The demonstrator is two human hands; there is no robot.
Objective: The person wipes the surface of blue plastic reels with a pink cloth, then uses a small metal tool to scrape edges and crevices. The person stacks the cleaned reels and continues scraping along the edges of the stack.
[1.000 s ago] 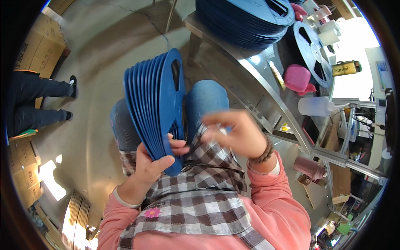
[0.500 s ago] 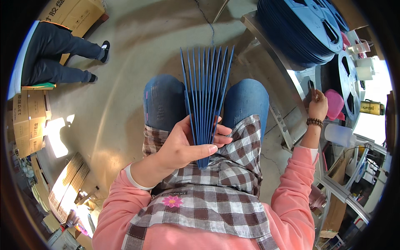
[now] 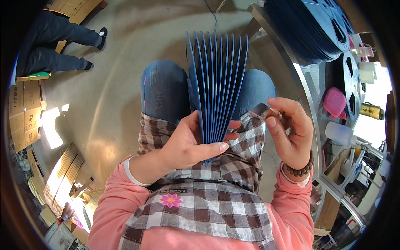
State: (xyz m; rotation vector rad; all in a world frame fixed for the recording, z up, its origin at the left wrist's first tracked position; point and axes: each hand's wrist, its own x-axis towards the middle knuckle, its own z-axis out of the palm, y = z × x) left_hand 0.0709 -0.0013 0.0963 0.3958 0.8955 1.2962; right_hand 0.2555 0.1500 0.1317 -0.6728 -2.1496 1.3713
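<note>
A fanned stack of several thin blue plastic reel discs stands edge-on upon my lap, between my jeans-clad knees. My left hand grips the lower edge of the stack, thumb across the front. My right hand is held just right of the stack, fingertips pinching a small strip of clear tape. A checked apron covers my lap under both hands.
A metal workbench curves along the right with a tall pile of blue reels, a pink object and a white bottle. Another person's legs stand at upper left beside cardboard boxes on the concrete floor.
My right hand has come back from the bench at the right to beside the stack, now pinching a strip of tape. The stack stays on my lap in my left hand.
</note>
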